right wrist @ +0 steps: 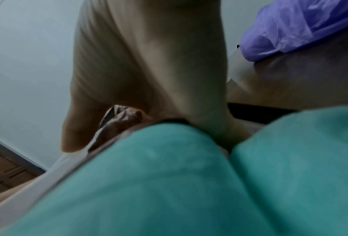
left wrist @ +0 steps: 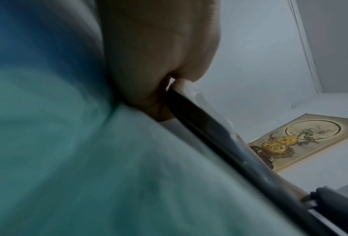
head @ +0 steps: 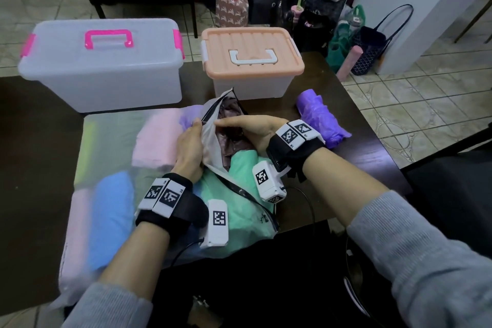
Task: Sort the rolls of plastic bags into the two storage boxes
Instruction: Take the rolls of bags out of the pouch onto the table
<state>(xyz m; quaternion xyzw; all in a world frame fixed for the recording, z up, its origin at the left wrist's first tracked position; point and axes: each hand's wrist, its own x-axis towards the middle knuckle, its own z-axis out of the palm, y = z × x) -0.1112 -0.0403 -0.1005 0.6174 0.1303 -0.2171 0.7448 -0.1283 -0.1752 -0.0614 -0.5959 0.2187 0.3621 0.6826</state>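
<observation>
A big translucent zip bag [head: 210, 138] lies on the dark table [head: 40, 154], stuffed with rolls: pink [head: 157, 138], blue [head: 111, 216], green [head: 239, 210] and brown [head: 231, 138]. My left hand [head: 190, 144] pinches the bag's dark zip edge [left wrist: 199, 124] and holds the mouth apart. My right hand [head: 250, 128] reaches into the opening, its thumb and fingers curled round the brown roll [right wrist: 122, 118]. A loose purple roll [head: 322, 117] lies on the table right of that hand. Both boxes stand lidded at the back: a clear one with pink handle [head: 101, 61] and a peach-lidded one [head: 253, 56].
Several handbags and totes [head: 332, 21] crowd the tiled floor behind the table's far right corner. A dark chair [head: 452, 181] stands at the right. Green roll plastic [left wrist: 68, 159] fills most of both wrist views. Cables trail from the wrist cameras over the front table edge.
</observation>
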